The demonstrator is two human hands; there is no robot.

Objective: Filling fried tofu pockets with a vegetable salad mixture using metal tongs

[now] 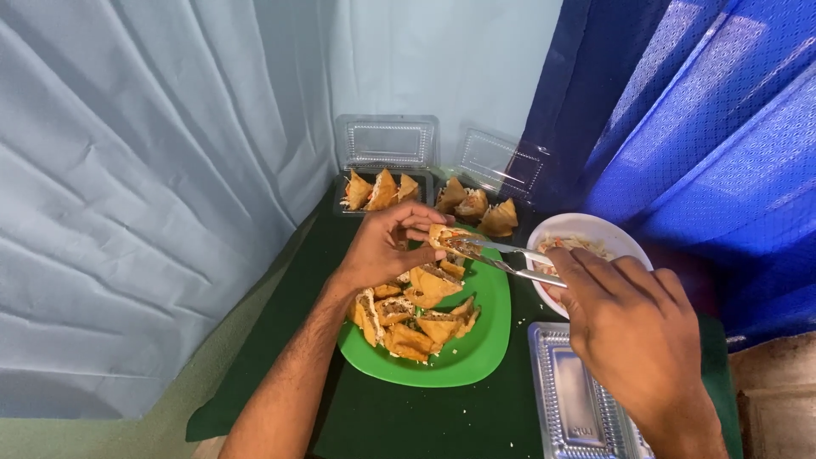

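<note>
A green plate (476, 348) is set on a table (408, 421) covered in dark green cloth, and everything else is placed around it. Above the plate's far rim, a piece of fried tofu (444, 235) is pinched in the fingers of the left hand (387, 246), with the slit side turned toward the right. The tips of a pair of metal tongs (510, 259) are pressed into that piece; the tongs are gripped by the right hand (633, 327), whose fingers are curled closed around the handles, just to the right of the plate. A heap of more tofu pieces (416, 316) is piled on the left half of the plate, under the left hand.

To the right of the plate, partly hidden by the right hand, a white bowl (586, 229) is seen, holding a pale shredded filling (574, 245). Beyond the plate, at the back of the table, two clear plastic boxes are stood with their lids open: the left box (387, 161) is filled with a row of stuffed tofu pieces, and the right box (497, 183) likewise. Near the plate's right front edge, an empty clear plastic box (578, 399) is laid. Behind the plate, a pale blue curtain (153, 187) is hung to the left and a deep blue curtain (697, 119) to the right.
</note>
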